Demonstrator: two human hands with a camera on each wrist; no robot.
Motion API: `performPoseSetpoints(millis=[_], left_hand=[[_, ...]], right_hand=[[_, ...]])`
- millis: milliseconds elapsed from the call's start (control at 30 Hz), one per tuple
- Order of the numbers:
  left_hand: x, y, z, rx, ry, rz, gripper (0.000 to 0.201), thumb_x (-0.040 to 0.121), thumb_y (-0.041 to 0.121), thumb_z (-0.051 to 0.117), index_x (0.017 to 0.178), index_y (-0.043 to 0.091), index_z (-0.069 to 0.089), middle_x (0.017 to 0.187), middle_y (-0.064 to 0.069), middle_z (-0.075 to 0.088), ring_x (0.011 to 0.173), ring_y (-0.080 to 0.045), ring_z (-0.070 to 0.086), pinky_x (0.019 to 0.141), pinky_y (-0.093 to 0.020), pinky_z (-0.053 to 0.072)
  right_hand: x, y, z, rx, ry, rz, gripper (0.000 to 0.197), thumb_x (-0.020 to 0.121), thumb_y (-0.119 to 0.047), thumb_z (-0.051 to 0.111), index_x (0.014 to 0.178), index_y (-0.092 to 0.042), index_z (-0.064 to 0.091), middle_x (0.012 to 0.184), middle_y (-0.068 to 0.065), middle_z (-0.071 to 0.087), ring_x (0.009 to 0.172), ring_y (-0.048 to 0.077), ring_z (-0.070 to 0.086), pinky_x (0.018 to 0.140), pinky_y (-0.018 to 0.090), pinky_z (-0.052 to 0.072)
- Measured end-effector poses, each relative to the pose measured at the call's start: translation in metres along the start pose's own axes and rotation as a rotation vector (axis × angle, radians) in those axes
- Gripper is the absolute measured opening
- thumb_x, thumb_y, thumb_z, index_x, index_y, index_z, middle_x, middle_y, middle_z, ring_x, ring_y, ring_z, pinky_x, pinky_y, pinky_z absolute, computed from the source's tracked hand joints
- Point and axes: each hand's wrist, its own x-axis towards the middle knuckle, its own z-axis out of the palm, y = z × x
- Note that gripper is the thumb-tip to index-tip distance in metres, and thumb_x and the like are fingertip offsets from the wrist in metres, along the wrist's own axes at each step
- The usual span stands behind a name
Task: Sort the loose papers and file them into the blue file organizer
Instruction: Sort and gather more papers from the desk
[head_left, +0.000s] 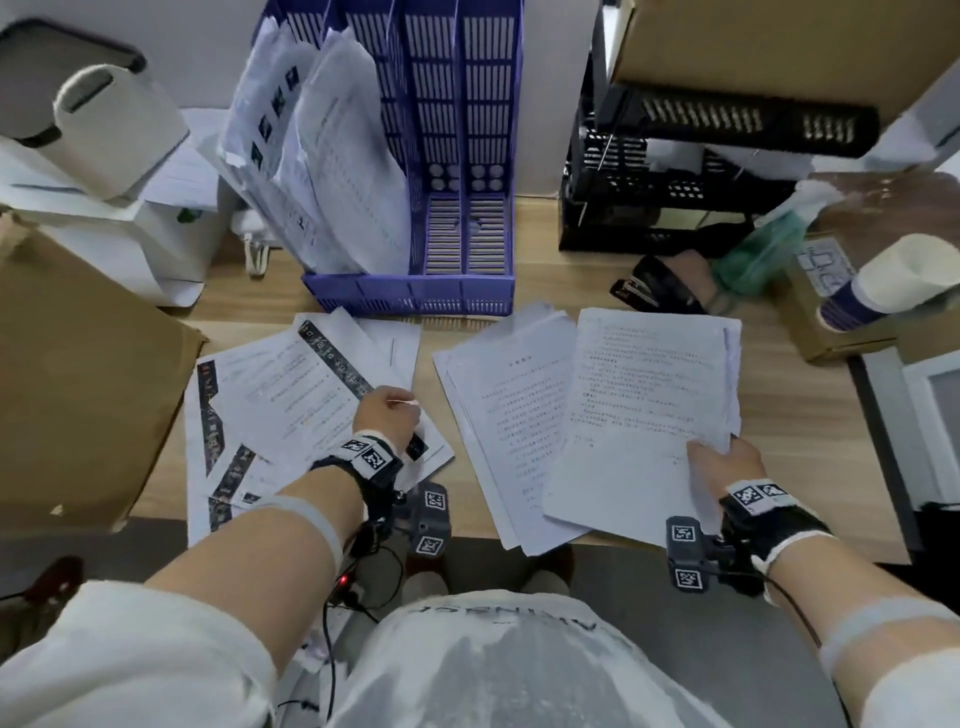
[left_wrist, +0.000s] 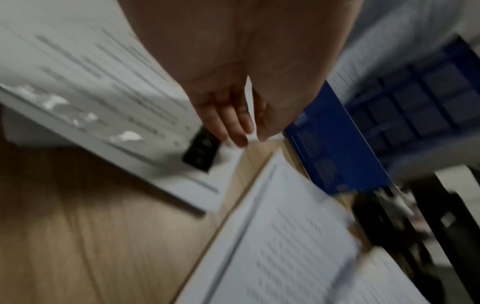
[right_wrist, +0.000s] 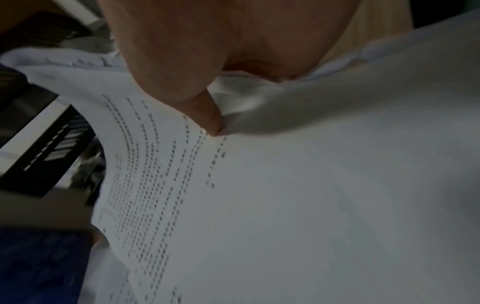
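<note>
We pinch the text stack (head_left: 644, 415) firmly in our right hand (head_left: 724, 467), squaring its edges before lifting, while our left hand (head_left: 387, 410) nips a banded sheet (head_left: 291, 395).

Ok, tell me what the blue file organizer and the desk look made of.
Blue file organizer: looks like moulded plastic, matte, with slotted lattice walls and floor. Desk: light wood-grain surface, smooth with a low sheen; probably laminate or veneer, though the views cannot settle that.
</note>
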Motion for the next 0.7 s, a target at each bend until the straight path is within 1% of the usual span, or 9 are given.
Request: performPoseSetpoints(millis=[67, 133, 200, 333, 400, 467, 500, 600, 700], left_hand=[[-0.010, 0.009, 0.029, -0.062, -0.172, 0.016, 0.020, 0.086, 0.004, 0.059, 0.105, 0.006, 0.066, 0.085, -0.007, 0.071, 0.078, -0.025, 0.069, 0.084, -0.040, 0.058], [-0.019, 0.016, 0.052, -0.030, -0.266, 0.018, 0.035, 0.085, 0.011, 0.063, 0.119, 0.006, 0.058, 0.096, -0.007, 0.066, 0.084, -0.026, 0.065, 0.088, -0.047, 0.056], [-0.025, 0.022, 0.065, 0.062, -0.274, -0.010, 0.050, 0.086, 0.018, 0.064, 0.132, 0.011, 0.047, 0.115, -0.007, 0.060, 0.103, -0.029, 0.063, 0.096, -0.045, 0.053], [-0.027, 0.025, 0.073, 0.040, -0.181, -0.073, 0.064, 0.080, 0.016, 0.069, 0.137, 0.009, 0.041, 0.128, -0.009, 0.058, 0.105, -0.031, 0.063, 0.094, -0.046, 0.054], [-0.033, 0.026, 0.073, 0.051, -0.183, -0.091, 0.051, 0.083, 0.014, 0.067, 0.129, 0.009, 0.048, 0.112, -0.003, 0.059, 0.096, -0.028, 0.061, 0.094, -0.046, 0.055], [-0.035, 0.023, 0.072, 0.052, -0.171, -0.096, 0.018, 0.085, 0.012, 0.066, 0.100, 0.014, 0.057, 0.092, 0.000, 0.060, 0.090, -0.026, 0.059, 0.092, -0.046, 0.055], [-0.036, 0.022, 0.072, 0.031, -0.176, -0.097, 0.017, 0.084, 0.012, 0.066, 0.098, 0.014, 0.057, 0.094, -0.002, 0.064, 0.093, -0.026, 0.061, 0.092, -0.047, 0.056], [-0.035, 0.015, 0.074, -0.045, -0.190, -0.104, 0.045, 0.084, 0.009, 0.067, 0.127, 0.011, 0.053, 0.115, -0.002, 0.065, 0.105, -0.025, 0.063, 0.095, -0.044, 0.055], [-0.034, 0.013, 0.076, -0.035, -0.203, -0.076, 0.020, 0.086, 0.002, 0.062, 0.096, 0.020, 0.063, 0.105, -0.002, 0.071, 0.099, -0.024, 0.065, 0.096, -0.044, 0.054]], right_hand=[[0.005, -0.004, -0.003, -0.120, -0.062, -0.047, 0.020, 0.092, -0.018, 0.055, 0.106, -0.005, 0.062, 0.105, 0.016, 0.065, 0.087, 0.027, 0.056, 0.080, 0.029, 0.043], [0.010, -0.010, 0.000, -0.226, -0.122, -0.116, 0.022, 0.093, -0.018, 0.056, 0.108, -0.004, 0.064, 0.098, 0.011, 0.062, 0.086, 0.024, 0.055, 0.078, 0.027, 0.042], [0.013, -0.017, 0.011, -0.319, -0.166, -0.198, 0.025, 0.091, -0.018, 0.057, 0.110, -0.003, 0.066, 0.096, 0.009, 0.062, 0.086, 0.024, 0.056, 0.077, 0.026, 0.042], [0.014, -0.029, 0.042, -0.554, -0.199, -0.332, 0.020, 0.084, -0.019, 0.054, 0.100, -0.011, 0.063, 0.118, 0.020, 0.057, 0.102, 0.034, 0.059, 0.082, 0.028, 0.045], [0.008, -0.033, 0.056, -0.667, -0.236, -0.353, 0.022, 0.081, -0.018, 0.048, 0.101, -0.018, 0.058, 0.125, 0.015, 0.045, 0.114, 0.034, 0.048, 0.094, 0.033, 0.044], [0.003, -0.033, 0.065, -0.684, -0.252, -0.350, 0.029, 0.078, -0.015, 0.044, 0.105, -0.022, 0.055, 0.124, 0.008, 0.036, 0.119, 0.030, 0.038, 0.099, 0.039, 0.042], [0.002, -0.033, 0.068, -0.673, -0.248, -0.351, 0.033, 0.078, -0.014, 0.044, 0.108, -0.024, 0.054, 0.123, 0.007, 0.035, 0.119, 0.029, 0.039, 0.098, 0.040, 0.043], [-0.001, -0.035, 0.073, -0.686, -0.244, -0.395, 0.055, 0.083, -0.011, 0.045, 0.134, -0.031, 0.036, 0.119, 0.007, 0.047, 0.107, 0.030, 0.053, 0.096, 0.044, 0.044], [0.000, -0.035, 0.069, -0.506, -0.271, -0.384, 0.075, 0.085, -0.010, 0.048, 0.143, -0.041, 0.011, 0.101, -0.006, 0.058, 0.086, 0.024, 0.060, 0.093, 0.039, 0.045]])
